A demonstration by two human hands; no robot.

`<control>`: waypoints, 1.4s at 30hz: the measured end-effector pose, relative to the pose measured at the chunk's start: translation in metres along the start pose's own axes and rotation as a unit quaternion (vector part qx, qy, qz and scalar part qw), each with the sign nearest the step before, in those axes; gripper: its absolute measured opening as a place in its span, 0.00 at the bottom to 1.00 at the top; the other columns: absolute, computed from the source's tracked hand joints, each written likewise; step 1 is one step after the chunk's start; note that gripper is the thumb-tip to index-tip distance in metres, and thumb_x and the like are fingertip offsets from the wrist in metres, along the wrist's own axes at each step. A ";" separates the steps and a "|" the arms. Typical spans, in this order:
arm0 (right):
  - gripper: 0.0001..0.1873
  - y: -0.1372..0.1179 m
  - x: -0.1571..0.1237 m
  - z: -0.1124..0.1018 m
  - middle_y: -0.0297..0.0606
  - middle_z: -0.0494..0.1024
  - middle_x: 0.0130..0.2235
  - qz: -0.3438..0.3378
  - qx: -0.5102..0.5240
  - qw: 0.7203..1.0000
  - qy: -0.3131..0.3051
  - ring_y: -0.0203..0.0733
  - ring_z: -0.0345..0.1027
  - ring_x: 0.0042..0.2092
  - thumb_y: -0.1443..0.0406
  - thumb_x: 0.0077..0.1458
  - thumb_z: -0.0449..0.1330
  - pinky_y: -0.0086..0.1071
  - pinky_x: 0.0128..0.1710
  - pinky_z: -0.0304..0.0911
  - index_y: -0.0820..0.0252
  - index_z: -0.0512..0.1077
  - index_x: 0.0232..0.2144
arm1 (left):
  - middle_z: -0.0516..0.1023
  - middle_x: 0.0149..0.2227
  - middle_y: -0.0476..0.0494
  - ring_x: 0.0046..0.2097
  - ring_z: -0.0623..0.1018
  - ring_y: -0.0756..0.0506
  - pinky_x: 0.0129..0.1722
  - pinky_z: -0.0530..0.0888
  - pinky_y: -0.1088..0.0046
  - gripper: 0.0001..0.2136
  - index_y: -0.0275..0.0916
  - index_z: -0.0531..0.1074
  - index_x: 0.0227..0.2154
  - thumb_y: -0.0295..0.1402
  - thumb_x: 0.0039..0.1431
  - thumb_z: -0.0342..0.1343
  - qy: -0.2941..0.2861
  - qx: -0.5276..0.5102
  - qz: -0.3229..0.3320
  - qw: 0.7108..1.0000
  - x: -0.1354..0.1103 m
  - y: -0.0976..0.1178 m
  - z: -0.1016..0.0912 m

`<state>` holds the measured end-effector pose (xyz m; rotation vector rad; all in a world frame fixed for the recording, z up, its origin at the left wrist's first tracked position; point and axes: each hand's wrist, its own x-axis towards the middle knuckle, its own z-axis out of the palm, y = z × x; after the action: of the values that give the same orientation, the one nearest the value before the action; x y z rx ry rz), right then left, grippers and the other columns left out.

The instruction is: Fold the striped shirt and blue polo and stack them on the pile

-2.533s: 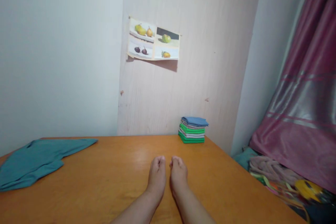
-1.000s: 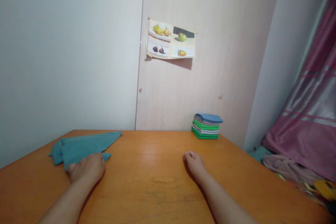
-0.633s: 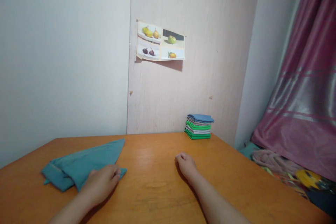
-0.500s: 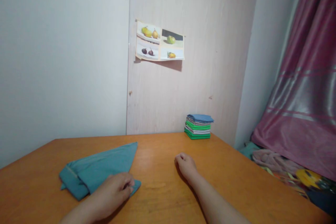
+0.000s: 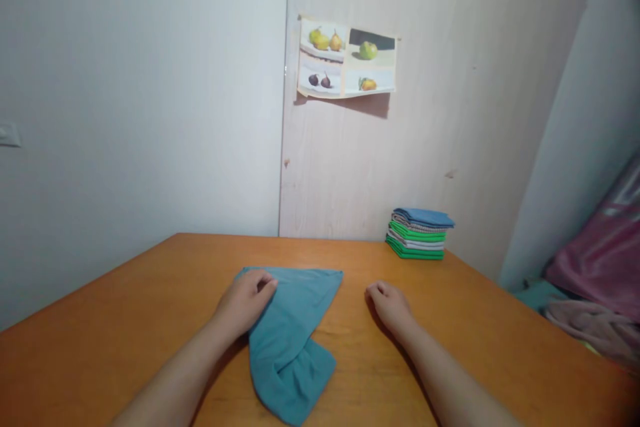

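A teal cloth [image 5: 293,330] lies loosely bunched on the orange wooden table [image 5: 150,320], in front of me near the middle. My left hand [image 5: 245,300] rests on the cloth's far left corner, its fingers curled onto the fabric and gripping it. My right hand [image 5: 390,305] lies on the bare table to the right of the cloth, fingers curled in a loose fist, holding nothing and not touching the cloth.
A neat stack of folded cloths [image 5: 419,233], green, striped and blue, stands at the table's far right corner by the wall. A fruit picture [image 5: 347,59] hangs on the wooden panel. A pink curtain and heaped fabrics [image 5: 595,293] lie beyond the table's right edge.
My left hand reached left to the teal cloth and dragged it rightward to the middle in front of me. My right hand stayed resting closed on the table.
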<state>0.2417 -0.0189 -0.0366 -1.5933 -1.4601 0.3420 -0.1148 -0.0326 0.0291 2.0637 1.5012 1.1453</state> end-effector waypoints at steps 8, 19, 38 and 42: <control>0.16 -0.003 -0.003 0.001 0.35 0.73 0.22 -0.004 -0.002 1.000 -0.013 0.42 0.62 0.27 0.57 0.52 0.53 0.32 0.28 0.50 0.56 0.70 0.17 | 0.75 0.51 0.32 0.53 0.74 0.33 0.49 0.69 0.60 0.28 0.39 0.73 0.50 0.55 0.55 0.54 -0.020 0.234 -0.064 0.970 -0.005 -0.011 0.003; 0.14 -0.008 -0.006 -0.002 0.33 0.72 0.22 -0.029 -0.015 0.999 0.015 0.40 0.61 0.28 0.59 0.51 0.55 0.31 0.28 0.49 0.56 0.68 0.18 | 0.77 0.36 0.43 0.41 0.75 0.38 0.40 0.69 0.65 0.10 0.43 0.69 0.30 0.44 0.52 0.56 0.000 0.155 -0.023 0.988 -0.001 -0.005 0.001; 0.18 -0.057 -0.035 -0.001 0.36 0.76 0.28 -0.117 0.022 0.992 -0.047 0.41 0.68 0.32 0.53 0.61 0.54 0.31 0.31 0.57 0.58 0.72 0.27 | 0.80 0.33 0.43 0.33 0.74 0.47 0.34 0.69 0.72 0.18 0.38 0.74 0.30 0.51 0.57 0.57 -0.002 -0.294 -0.076 0.953 -0.029 0.069 -0.005; 0.17 -0.071 -0.045 -0.006 0.38 0.78 0.34 -0.167 0.006 0.981 -0.093 0.42 0.70 0.36 0.53 0.62 0.54 0.33 0.36 0.60 0.58 0.75 0.33 | 0.77 0.30 0.45 0.31 0.73 0.47 0.32 0.68 0.73 0.17 0.38 0.72 0.28 0.49 0.55 0.57 0.102 -0.249 -0.097 0.958 -0.013 0.038 -0.013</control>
<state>0.1888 -0.0710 0.0044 -1.3018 -1.8325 0.3087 -0.1024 -0.0608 0.0574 1.4675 1.2939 1.5054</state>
